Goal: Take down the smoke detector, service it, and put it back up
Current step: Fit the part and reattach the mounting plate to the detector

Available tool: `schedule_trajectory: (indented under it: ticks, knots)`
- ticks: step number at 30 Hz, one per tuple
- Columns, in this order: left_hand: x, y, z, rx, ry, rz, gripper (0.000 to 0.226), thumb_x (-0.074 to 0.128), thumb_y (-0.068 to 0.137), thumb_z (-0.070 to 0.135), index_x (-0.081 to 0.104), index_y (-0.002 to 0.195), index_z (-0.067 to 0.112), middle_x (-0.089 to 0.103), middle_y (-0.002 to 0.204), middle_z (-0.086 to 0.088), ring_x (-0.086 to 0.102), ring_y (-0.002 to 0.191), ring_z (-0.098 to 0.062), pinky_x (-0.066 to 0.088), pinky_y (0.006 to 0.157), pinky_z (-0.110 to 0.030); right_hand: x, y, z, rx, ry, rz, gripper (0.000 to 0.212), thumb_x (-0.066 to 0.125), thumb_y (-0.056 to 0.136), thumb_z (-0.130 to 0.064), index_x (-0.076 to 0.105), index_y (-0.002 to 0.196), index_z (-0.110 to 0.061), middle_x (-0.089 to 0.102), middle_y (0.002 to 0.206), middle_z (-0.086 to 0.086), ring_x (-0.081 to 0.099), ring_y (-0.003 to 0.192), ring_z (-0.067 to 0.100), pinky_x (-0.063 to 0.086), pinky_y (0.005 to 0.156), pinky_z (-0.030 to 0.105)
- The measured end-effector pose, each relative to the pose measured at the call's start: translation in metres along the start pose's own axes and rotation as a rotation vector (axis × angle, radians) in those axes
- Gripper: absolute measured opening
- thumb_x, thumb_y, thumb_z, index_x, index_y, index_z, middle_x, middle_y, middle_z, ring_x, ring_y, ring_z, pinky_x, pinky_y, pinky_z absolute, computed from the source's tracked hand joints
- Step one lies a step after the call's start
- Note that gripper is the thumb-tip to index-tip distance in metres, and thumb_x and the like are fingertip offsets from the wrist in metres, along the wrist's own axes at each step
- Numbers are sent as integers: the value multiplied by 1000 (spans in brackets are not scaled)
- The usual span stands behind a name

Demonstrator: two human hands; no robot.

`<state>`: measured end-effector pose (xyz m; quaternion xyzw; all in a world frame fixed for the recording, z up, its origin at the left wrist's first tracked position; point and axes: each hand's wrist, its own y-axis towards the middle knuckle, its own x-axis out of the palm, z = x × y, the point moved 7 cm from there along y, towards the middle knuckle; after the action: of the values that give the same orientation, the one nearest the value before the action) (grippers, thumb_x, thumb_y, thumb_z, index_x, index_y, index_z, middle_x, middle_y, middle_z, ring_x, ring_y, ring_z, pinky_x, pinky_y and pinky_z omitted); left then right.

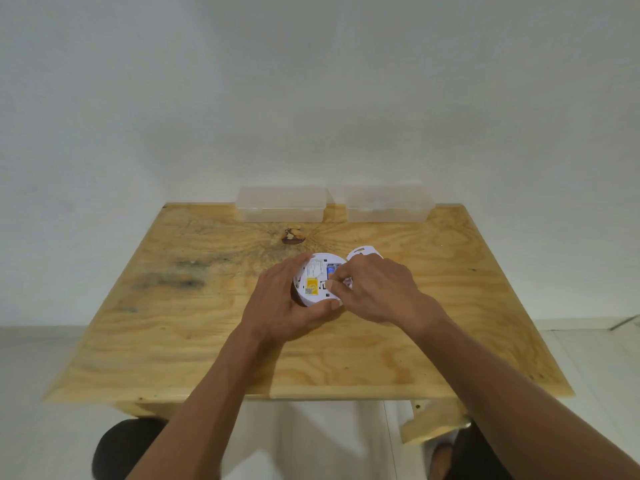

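The white round smoke detector (317, 280) lies back side up on the wooden table (207, 323), showing a yellow label and a blue battery (331, 270) in its compartment. My left hand (280, 303) wraps around the detector's left and near rim and grips it. My right hand (375, 289) rests over the detector's right side, fingertips pinched at the battery compartment; what they hold is hidden. A white mounting plate (363, 252) lies on the table just behind my right hand.
Two clear plastic boxes (282, 202) (388, 204) stand side by side at the table's far edge against the white wall. A dark knot (292, 236) marks the wood behind the detector. White floor surrounds the table.
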<state>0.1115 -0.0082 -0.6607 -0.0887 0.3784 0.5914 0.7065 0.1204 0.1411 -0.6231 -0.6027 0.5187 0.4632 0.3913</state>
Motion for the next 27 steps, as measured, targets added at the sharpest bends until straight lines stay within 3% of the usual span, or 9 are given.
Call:
schedule_trajectory:
  ticks: [4, 7, 10, 13, 15, 18, 21, 23, 27]
  knots:
    - [-2, -2, 2, -11, 21, 11, 75, 80, 69, 55, 57, 132, 20, 61, 115, 21, 59, 103, 0, 51, 93, -30, 1, 1, 9, -8, 102, -126, 30, 53, 95, -50, 72, 114, -37, 67, 115, -8, 51, 86, 14, 45, 70, 33]
    - [-2, -3, 2, -31, 30, 5, 81, 78, 68, 59, 56, 135, 20, 57, 116, 23, 57, 105, 0, 52, 95, -32, -5, -3, 20, 10, 319, -165, 31, 60, 93, -46, 71, 118, -31, 58, 89, -15, 49, 74, 4, 39, 64, 21]
    - [-1, -3, -5, -87, 45, -8, 87, 78, 66, 61, 51, 140, 22, 62, 128, 14, 58, 116, -8, 51, 99, -38, -9, -6, 49, 281, 628, -2, 28, 63, 91, -41, 77, 92, -17, 67, 76, -6, 52, 56, 12, 39, 48, 20]
    - [1, -4, -9, -127, 55, -16, 93, 77, 65, 65, 48, 143, 24, 60, 137, 7, 55, 124, -13, 49, 103, -40, 0, -16, 69, 566, 763, -40, 43, 56, 93, -42, 71, 87, -2, 70, 67, 12, 48, 44, 17, 35, 41, 20]
    - [1, -4, -11, -142, 61, -26, 96, 74, 64, 69, 47, 145, 25, 59, 139, 6, 54, 126, -14, 48, 104, -41, 7, -19, 74, 652, 871, -114, 40, 53, 95, -37, 68, 92, 0, 65, 68, 12, 48, 46, 16, 36, 42, 21]
    - [2, -5, -13, -156, 62, -33, 98, 72, 63, 73, 45, 145, 28, 57, 141, 8, 52, 129, -16, 48, 104, -44, 13, -17, 72, 695, 1124, -197, 24, 55, 94, -16, 64, 110, -1, 61, 86, 14, 54, 59, 18, 45, 46, 24]
    - [1, -4, -12, -146, 62, -23, 95, 74, 64, 69, 46, 144, 26, 58, 140, 7, 53, 127, -15, 48, 104, -41, 12, -14, 66, 628, 1277, -207, 28, 50, 91, 9, 60, 115, -1, 58, 105, 20, 64, 82, 25, 53, 60, 29]
    - [0, -3, -10, -124, 59, -11, 93, 77, 66, 65, 47, 144, 24, 59, 138, 6, 54, 123, -11, 47, 101, -33, 10, -14, 64, 577, 1374, -170, 32, 51, 88, 19, 59, 115, 3, 61, 107, 27, 69, 84, 26, 55, 68, 31]
    - [0, -3, -8, -108, 57, -4, 92, 79, 67, 61, 48, 144, 22, 60, 137, 5, 55, 121, -11, 45, 99, -28, 10, -17, 59, 556, 1442, -122, 29, 64, 88, 10, 61, 116, 1, 70, 110, 20, 75, 89, 28, 61, 71, 41]
